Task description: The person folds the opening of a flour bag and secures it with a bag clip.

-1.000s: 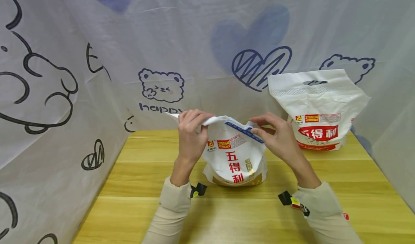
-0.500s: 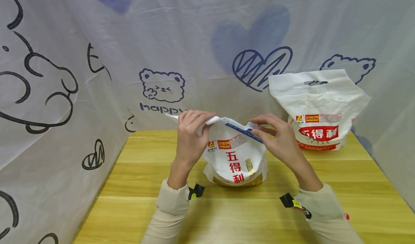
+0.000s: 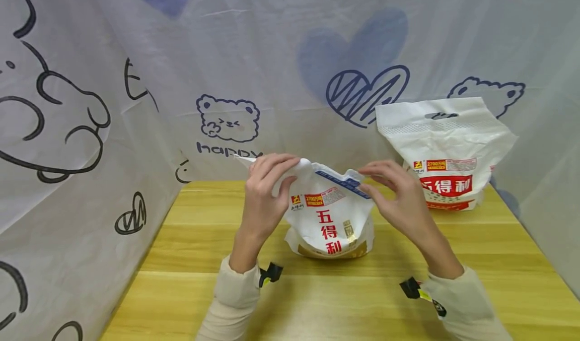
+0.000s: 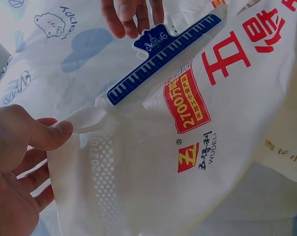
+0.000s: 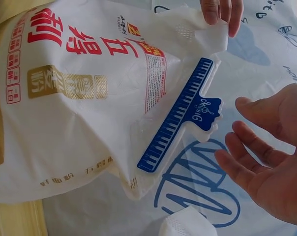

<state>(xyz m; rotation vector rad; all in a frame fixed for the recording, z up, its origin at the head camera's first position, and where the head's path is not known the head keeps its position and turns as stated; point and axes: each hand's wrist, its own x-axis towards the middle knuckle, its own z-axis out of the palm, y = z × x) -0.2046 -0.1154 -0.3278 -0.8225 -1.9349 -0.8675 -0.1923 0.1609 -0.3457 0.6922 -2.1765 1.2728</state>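
A white flour bag (image 3: 312, 225) with red and gold print stands on the table, its top edge gathered and leaning back. Across part of that edge sits a blue and white bag clip (image 5: 175, 118) with piano-key markings and a "Music" handle. My left hand (image 3: 267, 195) pinches the folded corner of the bag top left of the clip, between thumb and fingers, as the left wrist view shows. Beside the clip's handle is my right hand (image 3: 401, 200), thumb and fingers spread and loosely bent. In the right wrist view a gap separates these fingertips from the handle.
A second white flour bag (image 3: 446, 144) with a red label and a cut-out carrying hole stands at the back right. Printed cloth (image 3: 281, 54) hangs behind and at the sides of the wooden table (image 3: 204, 290).
My right hand has let go of the clip and drawn slightly right, its fingers opening. The clip stays on the bag. My left hand keeps its hold on the bag top.
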